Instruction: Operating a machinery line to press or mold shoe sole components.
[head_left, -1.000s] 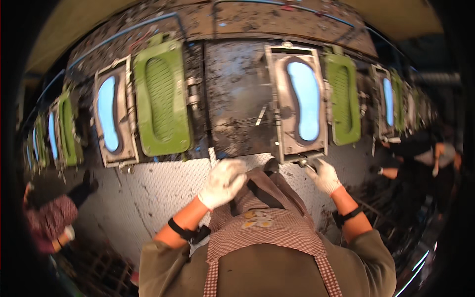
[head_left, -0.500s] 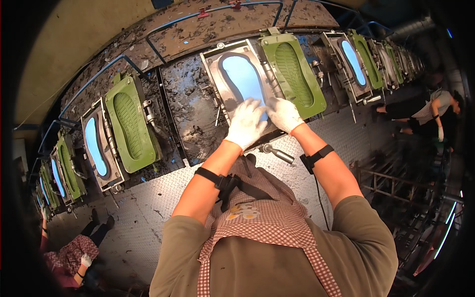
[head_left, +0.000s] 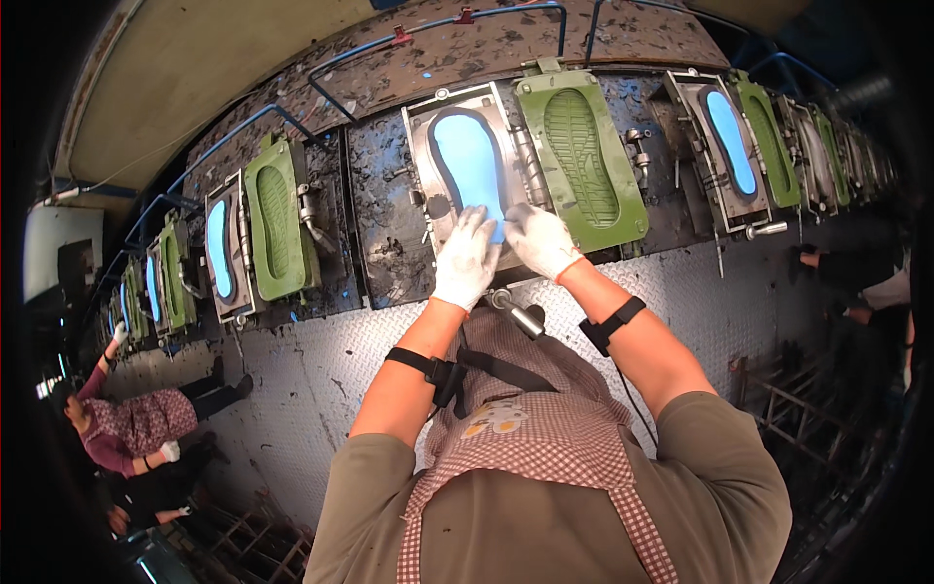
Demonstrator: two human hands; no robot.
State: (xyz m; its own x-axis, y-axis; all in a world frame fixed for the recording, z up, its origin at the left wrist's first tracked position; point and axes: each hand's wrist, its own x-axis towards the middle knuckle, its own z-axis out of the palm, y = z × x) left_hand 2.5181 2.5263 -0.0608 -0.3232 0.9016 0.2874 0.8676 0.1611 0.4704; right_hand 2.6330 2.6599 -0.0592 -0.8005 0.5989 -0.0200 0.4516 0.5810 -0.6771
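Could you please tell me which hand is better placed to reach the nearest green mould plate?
Probably the right hand: it is close to the green mould plate, while the left hand is farther left, at the lower end of the blue sole.

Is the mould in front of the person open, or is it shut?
Open: its green half lies beside the metal half, not over it, and the blue sole shows.

The right hand (head_left: 538,240) has left the handle (head_left: 523,316) at the near edge of the metal mould (head_left: 420,158); it and the left hand (head_left: 467,260) now touch the near end of the blue sole (head_left: 465,156)
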